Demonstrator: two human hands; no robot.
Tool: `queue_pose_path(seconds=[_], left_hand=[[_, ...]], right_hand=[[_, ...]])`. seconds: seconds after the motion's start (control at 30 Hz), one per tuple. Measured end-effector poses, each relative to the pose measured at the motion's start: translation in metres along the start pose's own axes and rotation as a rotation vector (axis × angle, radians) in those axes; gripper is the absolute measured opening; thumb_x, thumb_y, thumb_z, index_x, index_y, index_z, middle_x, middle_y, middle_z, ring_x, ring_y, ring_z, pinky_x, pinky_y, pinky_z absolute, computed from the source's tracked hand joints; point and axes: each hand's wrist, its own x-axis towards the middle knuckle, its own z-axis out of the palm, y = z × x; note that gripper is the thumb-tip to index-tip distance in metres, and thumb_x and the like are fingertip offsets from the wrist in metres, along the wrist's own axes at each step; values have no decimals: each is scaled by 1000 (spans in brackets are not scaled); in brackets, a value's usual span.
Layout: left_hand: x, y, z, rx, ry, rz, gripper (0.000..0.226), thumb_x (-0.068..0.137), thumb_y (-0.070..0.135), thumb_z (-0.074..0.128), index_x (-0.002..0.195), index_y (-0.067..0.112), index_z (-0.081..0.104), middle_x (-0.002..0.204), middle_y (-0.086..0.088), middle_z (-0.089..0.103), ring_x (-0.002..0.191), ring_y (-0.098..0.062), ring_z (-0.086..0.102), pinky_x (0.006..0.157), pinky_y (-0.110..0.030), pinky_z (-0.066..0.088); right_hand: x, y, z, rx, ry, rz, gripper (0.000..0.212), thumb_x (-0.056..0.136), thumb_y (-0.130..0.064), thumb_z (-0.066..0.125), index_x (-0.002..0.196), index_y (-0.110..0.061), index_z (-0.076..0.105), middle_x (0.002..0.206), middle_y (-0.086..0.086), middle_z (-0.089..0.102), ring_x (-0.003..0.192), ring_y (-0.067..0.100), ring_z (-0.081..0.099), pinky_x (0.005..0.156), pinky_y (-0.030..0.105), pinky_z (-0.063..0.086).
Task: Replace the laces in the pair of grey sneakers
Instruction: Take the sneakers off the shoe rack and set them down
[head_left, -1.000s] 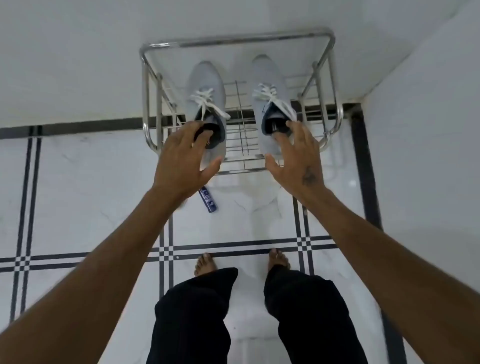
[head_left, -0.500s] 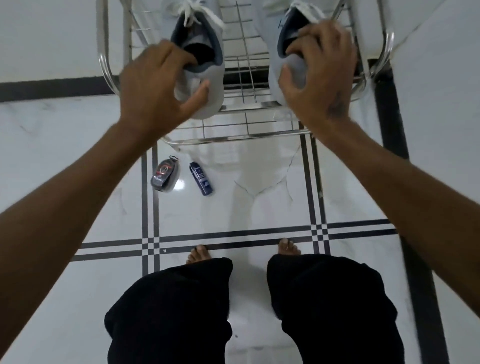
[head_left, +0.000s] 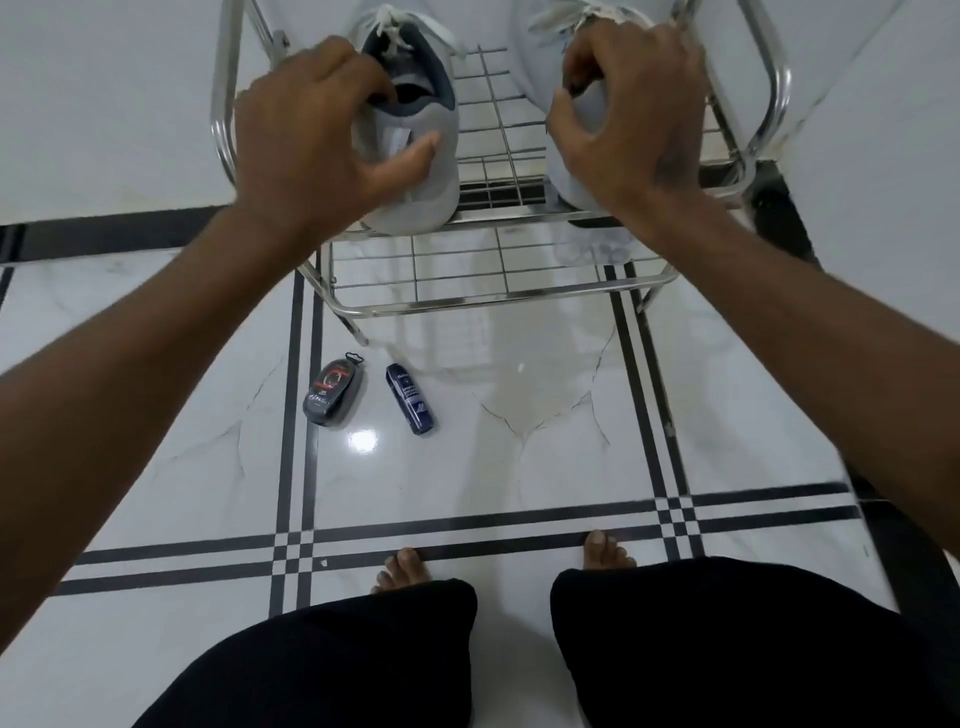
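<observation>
Now both hands are clamped on the heels of the grey sneakers, which sit on the upper wire shelf of a chrome shoe rack (head_left: 519, 299). The left hand (head_left: 306, 145) grips the left sneaker (head_left: 421, 176): its fingers curl over the collar into the dark opening while the thumb presses against the back of the heel, just under a small white tab. Beyond those fingers, the white laces (head_left: 395, 26) lie tied over the tongue. The right hand (head_left: 634, 114) grips the right sneaker (head_left: 589, 111) in the same manner, fingers hooked over the collar and thumb on the inner side of the heel; most of this shoe is hidden behind the hand, and only a bit of its lace shows past the knuckles. Between the two grips lies bare wire grid. Below the left grip, well apart from it on the white tiled floor (head_left: 467, 467), lie a black shoe-polish sponge case (head_left: 332, 389) and, just beside it, a dark blue bottle (head_left: 410, 399) on its side. Nearer the person, bare toes show past black trousers (head_left: 727, 649) at a dark line in the tiles.
</observation>
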Motion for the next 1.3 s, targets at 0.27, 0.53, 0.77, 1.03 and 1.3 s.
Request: queue_pose_path(seconds=[0.27, 0.53, 0.77, 1.03, 1.3], left_hand=[[-17, 15, 5, -118, -164, -168, 81, 71, 58, 74, 131, 12, 45, 145, -12, 38, 122, -29, 50, 87, -39, 50], [-8, 28, 9, -137, -164, -280, 68, 68, 36, 86, 117, 7, 48, 119, -10, 57, 100, -28, 57, 71, -32, 41], [-14, 49, -9, -153, -130, -258, 79, 68, 36, 87, 132, 11, 46, 133, -6, 57, 110, -29, 60, 83, -44, 52], [-51, 76, -61, -94, -69, -125, 62, 67, 50, 84, 101, 10, 52, 97, -4, 61, 73, -24, 57, 57, -33, 42], [-130, 92, -95, -32, -192, 32, 62, 68, 59, 77, 93, 5, 59, 81, -7, 64, 56, -21, 54, 50, -18, 25]], right_hand=[[-16, 13, -6, 31, -150, 245, 47, 84, -51, 60, 118, -18, 56, 158, 14, 26, 143, 30, 33, 103, 36, 43], [-7, 16, -14, 195, -203, 340, 36, 78, -46, 77, 100, -21, 64, 106, 3, 66, 100, 23, 61, 82, 35, 50], [-24, 7, -43, 286, -69, 283, 28, 78, -40, 79, 93, -25, 60, 95, -4, 63, 88, 17, 59, 73, 32, 49], [-95, -4, -103, 449, 9, 269, 36, 77, -37, 83, 88, -19, 54, 94, -4, 61, 85, 15, 61, 65, 35, 54], [-203, 12, -144, 500, -145, 228, 38, 79, -33, 84, 102, -13, 63, 109, -3, 66, 93, 11, 66, 71, 30, 59]])
